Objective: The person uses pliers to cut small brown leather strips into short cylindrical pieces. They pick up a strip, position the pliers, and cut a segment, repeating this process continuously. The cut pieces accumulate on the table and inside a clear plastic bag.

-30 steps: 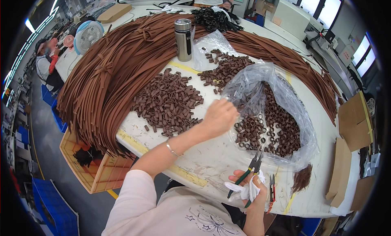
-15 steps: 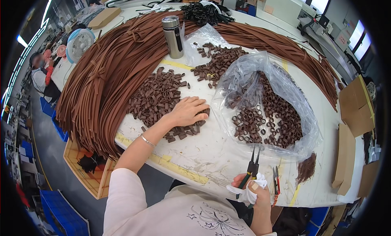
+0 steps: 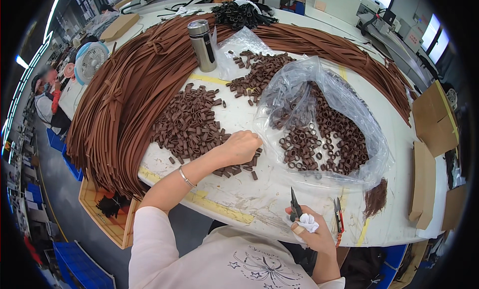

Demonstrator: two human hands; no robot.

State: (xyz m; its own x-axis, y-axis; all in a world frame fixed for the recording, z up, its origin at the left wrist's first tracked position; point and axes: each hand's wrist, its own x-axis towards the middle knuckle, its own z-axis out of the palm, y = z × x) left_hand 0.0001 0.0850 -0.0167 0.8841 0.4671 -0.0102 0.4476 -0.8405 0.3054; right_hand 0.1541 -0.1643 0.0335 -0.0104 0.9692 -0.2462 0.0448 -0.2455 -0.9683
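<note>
My left hand (image 3: 242, 147), a bangle on its wrist, is at the right edge of a pile of small brown strap loops (image 3: 187, 122). Its fingers are curled in, and whatever they pinch is hidden. Near the table's front edge, my right hand (image 3: 319, 234) grips a pair of pointed pliers (image 3: 295, 205) with their dark tips upward. A crumpled white cloth (image 3: 308, 222) is bunched in the same hand, and a plaster wraps its thumb. Right of that hand lies a pair of thread snips (image 3: 339, 216).
A clear plastic bag (image 3: 371, 139) holds many round brown loops, with another loop heap (image 3: 264, 69) behind. Long brown straps (image 3: 129, 94) curve around the table. A steel flask (image 3: 202, 47), black buckled straps (image 3: 244, 14) and cardboard boxes (image 3: 435, 119) stand around. A co-worker (image 3: 47, 102) is far left.
My left hand has gone from spread fingers on the pile to curled fingers slightly lower. My right hand has turned the pliers, and their jaws, earlier apart, now look together.
</note>
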